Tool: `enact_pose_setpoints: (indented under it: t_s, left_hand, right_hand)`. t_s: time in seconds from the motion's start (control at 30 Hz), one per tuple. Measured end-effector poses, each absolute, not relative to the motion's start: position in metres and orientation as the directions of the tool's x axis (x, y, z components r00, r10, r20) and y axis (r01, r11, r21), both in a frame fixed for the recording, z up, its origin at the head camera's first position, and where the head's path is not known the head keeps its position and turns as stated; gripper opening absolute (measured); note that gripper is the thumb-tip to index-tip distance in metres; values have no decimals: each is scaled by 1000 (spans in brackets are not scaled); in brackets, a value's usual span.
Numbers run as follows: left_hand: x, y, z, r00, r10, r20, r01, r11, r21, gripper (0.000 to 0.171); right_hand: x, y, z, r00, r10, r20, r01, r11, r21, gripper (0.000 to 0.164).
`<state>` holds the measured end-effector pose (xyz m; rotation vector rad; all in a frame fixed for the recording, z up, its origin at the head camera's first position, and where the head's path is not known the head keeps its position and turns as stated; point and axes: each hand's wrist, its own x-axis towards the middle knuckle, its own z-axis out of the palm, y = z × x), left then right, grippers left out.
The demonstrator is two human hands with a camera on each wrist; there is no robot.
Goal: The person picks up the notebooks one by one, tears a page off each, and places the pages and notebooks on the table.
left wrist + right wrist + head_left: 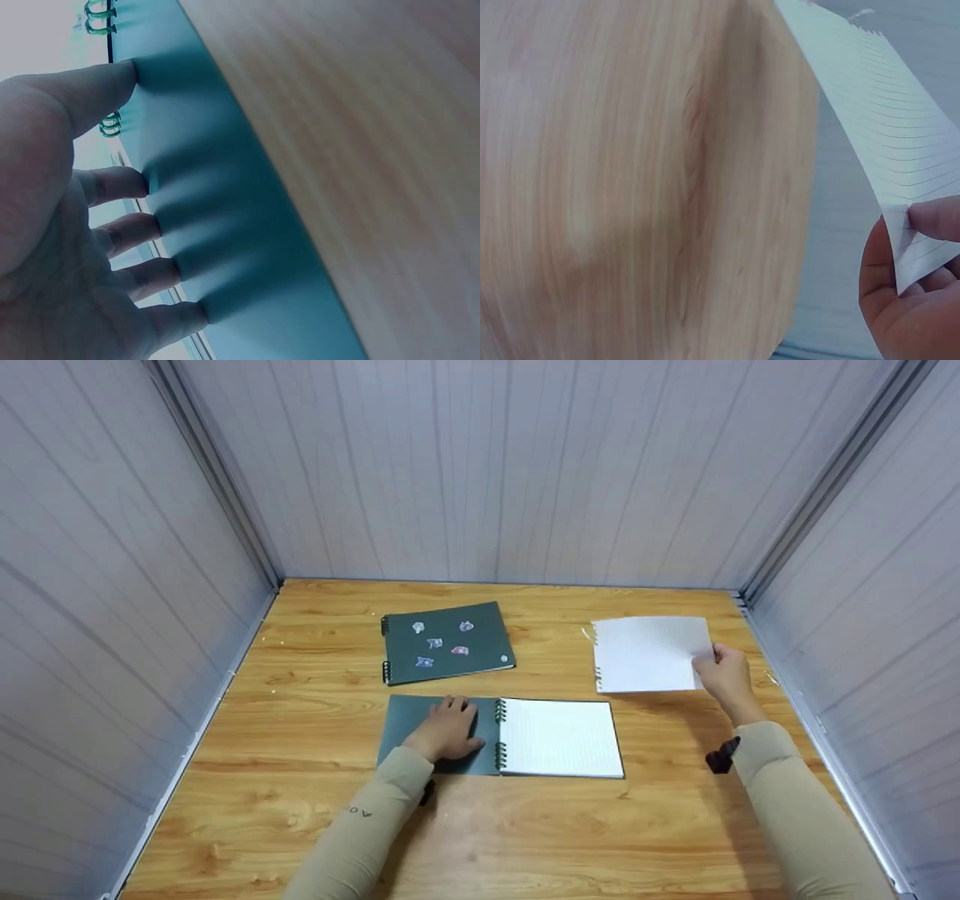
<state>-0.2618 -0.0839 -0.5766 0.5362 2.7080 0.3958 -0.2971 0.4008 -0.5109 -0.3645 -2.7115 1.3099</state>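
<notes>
A spiral notebook lies open on the table, its dark green cover [401, 720] to the left and a white lined page [559, 739] to the right of the rings. My left hand [444, 733] rests on the inside of that cover, fingertips [169, 274] touching it and spread apart. Over at the right, my right hand [726, 675] pinches the edge of a loose lined sheet [649, 654] between thumb and fingers. The sheet's left edge is ragged with torn ring holes. In the right wrist view the sheet [889, 120] is raised off the table.
Behind the open notebook lies a second dark green spiral notebook [450, 656], closed, with several small stickers on its cover. Tiny paper scraps [274, 691] dot the wooden table [300, 825]. Pale panel walls [495, 472] stand at the back and both sides.
</notes>
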Motion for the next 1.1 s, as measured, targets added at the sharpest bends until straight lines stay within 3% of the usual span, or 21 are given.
enact_pose_setpoints:
  t_s: [0.2, 0.4, 0.7, 1.0, 1.1]
  left_hand:
    - [-261, -84, -578, -866, 412, -283, 312, 888, 337, 72]
    - [-258, -85, -578, -862, 424, -278, 318, 879, 354, 71]
    - [-258, -83, -576, -869, 405, -285, 293, 884, 363, 72]
    - [-260, -84, -577, -871, 405, -279, 303, 888, 345, 71]
    - [-259, -85, -576, -865, 410, -288, 308, 888, 341, 71]
  right_hand:
    - [-312, 418, -530, -966, 259, 26, 168, 698, -696, 42]
    - [-316, 423, -554, -972, 234, -15, 182, 714, -676, 51]
    - [-313, 432, -579, -970, 241, -38, 223, 811, -541, 58]
    - [-310, 435, -576, -946, 316, -76, 317, 842, -437, 29]
    - [-309, 430, -573, -949, 307, -73, 308, 853, -421, 36]
